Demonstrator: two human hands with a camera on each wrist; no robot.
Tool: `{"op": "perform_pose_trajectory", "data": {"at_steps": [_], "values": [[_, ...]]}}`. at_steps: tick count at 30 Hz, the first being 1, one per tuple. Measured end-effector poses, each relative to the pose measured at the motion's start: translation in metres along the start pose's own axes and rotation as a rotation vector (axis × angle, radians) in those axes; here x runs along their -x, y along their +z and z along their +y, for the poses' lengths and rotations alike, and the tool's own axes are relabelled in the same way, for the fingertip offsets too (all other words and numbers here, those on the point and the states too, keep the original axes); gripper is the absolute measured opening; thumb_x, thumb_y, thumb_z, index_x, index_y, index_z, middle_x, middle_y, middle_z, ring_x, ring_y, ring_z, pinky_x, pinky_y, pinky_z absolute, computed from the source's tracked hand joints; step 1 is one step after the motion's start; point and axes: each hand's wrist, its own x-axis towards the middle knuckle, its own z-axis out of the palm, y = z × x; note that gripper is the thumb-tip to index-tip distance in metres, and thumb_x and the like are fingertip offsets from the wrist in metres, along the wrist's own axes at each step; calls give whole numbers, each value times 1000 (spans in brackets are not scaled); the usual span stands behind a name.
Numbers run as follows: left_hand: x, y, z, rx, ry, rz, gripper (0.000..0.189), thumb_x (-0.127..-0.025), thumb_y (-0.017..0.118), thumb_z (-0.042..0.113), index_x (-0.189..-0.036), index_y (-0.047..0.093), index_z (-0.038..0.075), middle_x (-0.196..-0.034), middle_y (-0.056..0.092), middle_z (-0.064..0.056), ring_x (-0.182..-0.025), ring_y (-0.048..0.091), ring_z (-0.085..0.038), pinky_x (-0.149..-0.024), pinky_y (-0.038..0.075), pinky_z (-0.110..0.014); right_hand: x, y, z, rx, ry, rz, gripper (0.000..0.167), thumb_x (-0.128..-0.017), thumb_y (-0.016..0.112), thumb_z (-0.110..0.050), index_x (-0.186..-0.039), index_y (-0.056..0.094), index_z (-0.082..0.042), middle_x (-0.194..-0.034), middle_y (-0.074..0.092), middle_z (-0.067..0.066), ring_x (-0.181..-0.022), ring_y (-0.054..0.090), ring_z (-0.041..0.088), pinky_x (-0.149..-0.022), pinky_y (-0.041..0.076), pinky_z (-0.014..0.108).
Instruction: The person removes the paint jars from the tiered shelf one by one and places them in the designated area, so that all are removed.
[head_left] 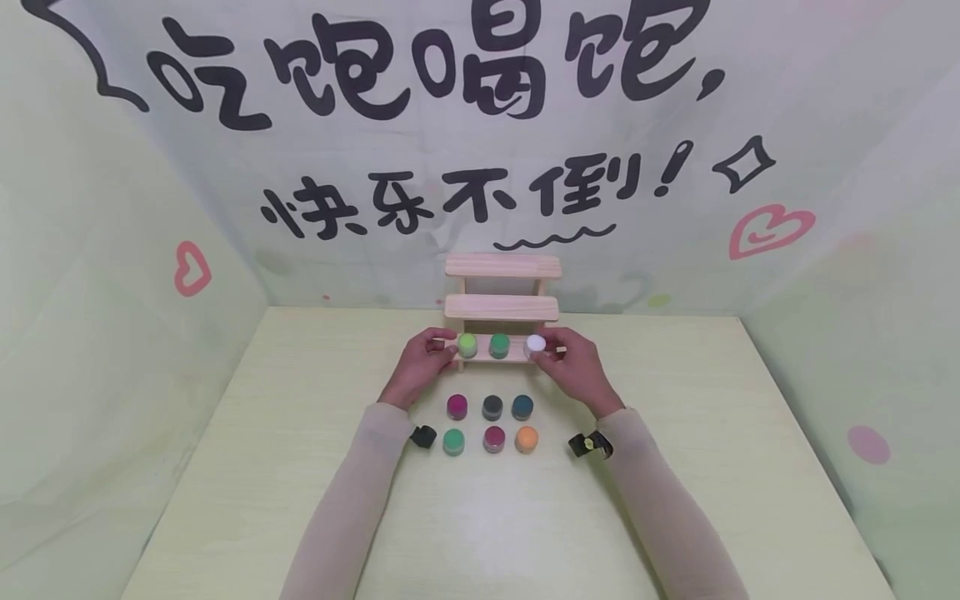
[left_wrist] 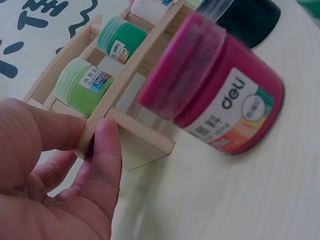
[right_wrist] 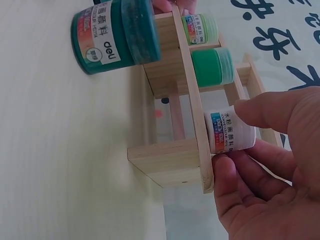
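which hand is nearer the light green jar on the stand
Left. The left hand grips the wooden stand just beside the light green jar; the right hand holds the white jar, beyond the middle green jar.

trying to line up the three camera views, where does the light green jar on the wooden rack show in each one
Head: light green jar just below centre.
Left wrist: light green jar at upper left.
Right wrist: light green jar at top, right of centre.
Shared landmark: the darker green jar beside it.
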Motion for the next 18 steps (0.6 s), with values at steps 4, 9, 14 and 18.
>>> {"op": "perform_pose_trajectory", "data": {"at_steps": [4, 9, 14, 18], "values": [[1, 0, 1, -3, 3, 2, 26, -95, 69, 9, -121, 66, 13, -104, 53, -10, -91, 59, -17, -85, 63, -30, 5, 0, -1, -10, -17, 9, 40, -90, 75, -15, -127, 66, -4, -112, 69, 11, -102, 64, 26, -88, 62, 42], [2, 0, 3, -7, 8, 3, 26, -95, 68, 9, -121, 66, 12, -104, 52, -9, -92, 59, -17, -85, 63, -29, 11, 0, -3, -31, -29, 14, 38, -89, 77, -15, -125, 67, -6, -111, 70, 10, -102, 66, 25, -85, 62, 37], [2, 0, 4, 1, 4, 1, 27, -96, 68, 9, -122, 65, 12, -106, 52, -10, -91, 60, -17, -84, 63, -29, 16, 2, -4, -47, 7, -6, 37, -89, 77, -21, -123, 67, -11, -113, 70, 6, -100, 66, 22, -84, 62, 31], [1, 0, 3, 9, 2, -3, 27, -96, 68, 9, -123, 65, 11, -105, 51, -9, -88, 60, -16, -84, 63, -29, 21, 5, -6, -72, 20, -21, 34, -90, 77, -23, -121, 67, -13, -114, 70, 4, -100, 67, 20, -83, 63, 31]]}}
